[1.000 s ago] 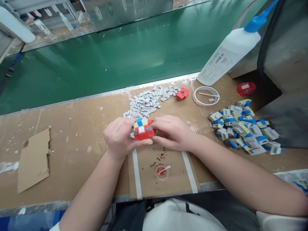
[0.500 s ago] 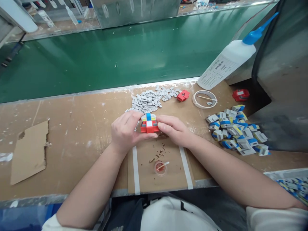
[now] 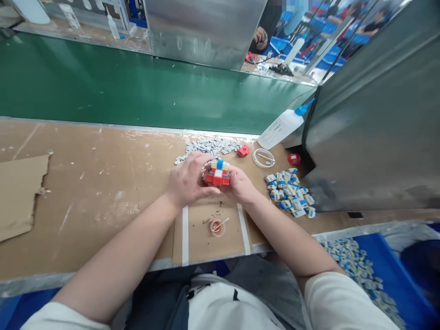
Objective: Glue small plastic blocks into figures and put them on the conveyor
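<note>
A red plastic toy part [image 3: 217,178] with a blue, yellow and grey piece on top is held between my two hands above the cardboard. My left hand [image 3: 187,179] curves around its left side, fingers behind and thumb along the lower front. On the right end, my right hand [image 3: 241,184] grips it with thumb and fingers; some fingertips are hidden behind the part. Just beyond my hands lies a pile of small grey plastic pieces [image 3: 208,146]. Nearer my body, a small clear cup [image 3: 217,228] holds reddish liquid and a white stick.
To the right are a heap of blue, yellow and white pieces [image 3: 290,192], a tape ring [image 3: 263,158], red parts [image 3: 244,151] and a leaning glue bottle [image 3: 280,129]. Torn cardboard [image 3: 22,197] lies left. A green belt [image 3: 137,87] runs behind; a metal panel [image 3: 371,137] stands right.
The view has swung right and up, showing another person's hand across the belt and a blue bin of pieces at lower right. Both hands still hold the toy part, now slightly turned.
</note>
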Demonstrator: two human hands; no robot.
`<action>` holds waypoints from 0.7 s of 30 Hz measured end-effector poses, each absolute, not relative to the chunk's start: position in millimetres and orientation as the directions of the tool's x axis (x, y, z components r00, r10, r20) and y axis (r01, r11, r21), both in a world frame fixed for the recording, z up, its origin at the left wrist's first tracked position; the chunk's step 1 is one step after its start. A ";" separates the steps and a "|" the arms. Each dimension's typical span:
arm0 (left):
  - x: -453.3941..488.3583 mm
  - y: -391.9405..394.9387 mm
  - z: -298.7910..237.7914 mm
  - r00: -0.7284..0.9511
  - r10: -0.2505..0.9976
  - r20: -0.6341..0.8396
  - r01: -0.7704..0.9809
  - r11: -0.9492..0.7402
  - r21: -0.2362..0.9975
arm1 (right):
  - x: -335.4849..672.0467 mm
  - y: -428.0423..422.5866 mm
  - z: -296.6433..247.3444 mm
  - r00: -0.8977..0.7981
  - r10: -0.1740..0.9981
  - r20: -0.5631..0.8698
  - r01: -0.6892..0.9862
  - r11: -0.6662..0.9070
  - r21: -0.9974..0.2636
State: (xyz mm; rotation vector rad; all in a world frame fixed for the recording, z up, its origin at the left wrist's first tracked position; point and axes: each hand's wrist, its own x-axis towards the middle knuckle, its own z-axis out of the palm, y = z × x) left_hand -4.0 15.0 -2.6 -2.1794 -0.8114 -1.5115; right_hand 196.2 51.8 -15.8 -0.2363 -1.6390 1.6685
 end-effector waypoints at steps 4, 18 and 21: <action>-7.5 21.8 -6.4 0.201 0.295 0.934 0.609 -0.785 0.117 | 195.5 43.2 5.6 -0.647 0.665 0.373 -0.409 0.110 -0.906; -8.3 22.5 -4.5 0.263 0.535 0.803 0.641 -0.719 0.269 | 205.1 0.0 86.8 -0.537 0.559 0.631 -0.386 0.503 -0.774; -7.7 26.4 -8.9 0.269 0.548 0.792 0.649 -0.711 0.271 | 210.9 -12.5 103.7 -0.530 0.526 0.665 -0.365 0.566 -0.739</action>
